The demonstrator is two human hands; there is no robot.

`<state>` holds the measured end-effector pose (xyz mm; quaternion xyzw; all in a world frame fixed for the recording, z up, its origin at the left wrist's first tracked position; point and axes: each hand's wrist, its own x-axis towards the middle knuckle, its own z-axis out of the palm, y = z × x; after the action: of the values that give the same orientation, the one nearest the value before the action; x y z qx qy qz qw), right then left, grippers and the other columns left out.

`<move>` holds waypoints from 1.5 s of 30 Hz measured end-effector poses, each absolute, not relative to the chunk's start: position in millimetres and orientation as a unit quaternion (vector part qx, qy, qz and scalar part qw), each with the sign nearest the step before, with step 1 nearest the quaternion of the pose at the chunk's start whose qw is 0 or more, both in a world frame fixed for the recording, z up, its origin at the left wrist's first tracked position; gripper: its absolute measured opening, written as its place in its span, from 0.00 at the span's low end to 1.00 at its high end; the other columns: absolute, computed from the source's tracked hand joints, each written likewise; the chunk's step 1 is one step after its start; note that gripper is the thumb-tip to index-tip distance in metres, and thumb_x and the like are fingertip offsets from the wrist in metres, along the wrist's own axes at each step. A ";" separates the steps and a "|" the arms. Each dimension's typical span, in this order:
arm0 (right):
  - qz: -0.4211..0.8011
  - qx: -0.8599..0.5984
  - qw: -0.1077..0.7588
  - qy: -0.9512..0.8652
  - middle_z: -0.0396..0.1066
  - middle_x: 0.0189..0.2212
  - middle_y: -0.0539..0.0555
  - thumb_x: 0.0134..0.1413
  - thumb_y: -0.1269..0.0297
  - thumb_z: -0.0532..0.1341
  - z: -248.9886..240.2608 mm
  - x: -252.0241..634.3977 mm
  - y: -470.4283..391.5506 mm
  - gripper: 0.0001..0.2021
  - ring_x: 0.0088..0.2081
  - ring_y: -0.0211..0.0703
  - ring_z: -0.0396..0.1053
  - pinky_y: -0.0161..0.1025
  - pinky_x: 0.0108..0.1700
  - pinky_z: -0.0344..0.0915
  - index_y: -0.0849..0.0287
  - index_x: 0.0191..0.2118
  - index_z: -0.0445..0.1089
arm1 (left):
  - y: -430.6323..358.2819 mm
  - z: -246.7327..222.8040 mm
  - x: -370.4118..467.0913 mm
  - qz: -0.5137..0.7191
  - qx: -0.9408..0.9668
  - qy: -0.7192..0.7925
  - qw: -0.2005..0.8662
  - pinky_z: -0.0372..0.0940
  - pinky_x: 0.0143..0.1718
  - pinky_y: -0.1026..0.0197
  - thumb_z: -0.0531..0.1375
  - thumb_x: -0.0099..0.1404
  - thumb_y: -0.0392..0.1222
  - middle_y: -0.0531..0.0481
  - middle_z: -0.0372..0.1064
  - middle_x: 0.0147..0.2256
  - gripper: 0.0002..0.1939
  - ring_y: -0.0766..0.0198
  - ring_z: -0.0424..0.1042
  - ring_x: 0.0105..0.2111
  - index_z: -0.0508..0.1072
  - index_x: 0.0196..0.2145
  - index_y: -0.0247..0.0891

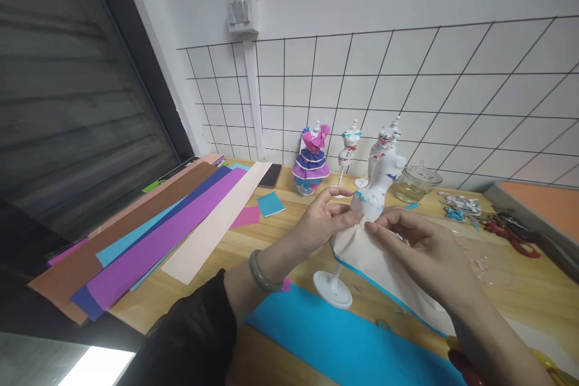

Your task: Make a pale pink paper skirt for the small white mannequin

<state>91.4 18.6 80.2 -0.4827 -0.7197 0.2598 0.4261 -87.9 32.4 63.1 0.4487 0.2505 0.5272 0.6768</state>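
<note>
Small mannequins (pixel 383 176) and colored paper strips (pixel 169 234) suggest a craft workshop.

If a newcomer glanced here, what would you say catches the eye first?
Probably the bright blue sheet on the table's near side, below the white dress form where the left hand and right hand hold pale, blue-edged material. Next, the ruffled, colourful figure before the wall grid.

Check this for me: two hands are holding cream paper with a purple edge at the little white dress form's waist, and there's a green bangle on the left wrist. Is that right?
Not quite: the cream paper has a blue edge, not purple, as the head view shows. The two hands, the dress form and the green bangle are as you said.
</note>
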 end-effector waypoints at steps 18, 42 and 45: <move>0.265 -0.506 0.416 -0.708 0.79 0.34 0.55 0.50 0.43 0.66 76.9 97.6 23.2 0.18 0.36 0.48 0.74 0.39 0.32 0.68 0.54 0.32 0.78 | 33.9 64.0 -90.0 0.564 0.467 0.249 0.634 0.65 0.41 0.59 0.74 0.49 0.39 0.53 0.71 0.32 0.31 0.68 0.71 0.32 0.64 0.47 0.40; 0.263 -0.486 0.460 -0.695 0.77 0.27 0.51 0.47 0.49 0.69 87.9 92.7 14.4 0.11 0.28 0.41 0.72 0.36 0.29 0.70 0.50 0.28 0.78 | 33.7 63.5 -90.8 0.555 0.497 0.222 0.630 0.67 0.41 0.58 0.74 0.50 0.41 0.51 0.72 0.34 0.31 0.64 0.72 0.36 0.65 0.48 0.42; 0.253 -0.486 0.465 -0.695 0.76 0.25 0.51 0.46 0.48 0.70 88.8 91.1 14.9 0.12 0.25 0.40 0.70 0.35 0.26 0.69 0.51 0.27 0.77 | 32.4 64.8 -90.3 0.555 0.494 0.220 0.632 0.66 0.40 0.59 0.74 0.50 0.41 0.52 0.71 0.32 0.30 0.65 0.72 0.35 0.65 0.47 0.41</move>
<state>91.1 14.9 88.8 -0.4863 -0.6953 0.2525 0.4650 -90.3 32.4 64.8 0.4935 0.2200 0.5555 0.6320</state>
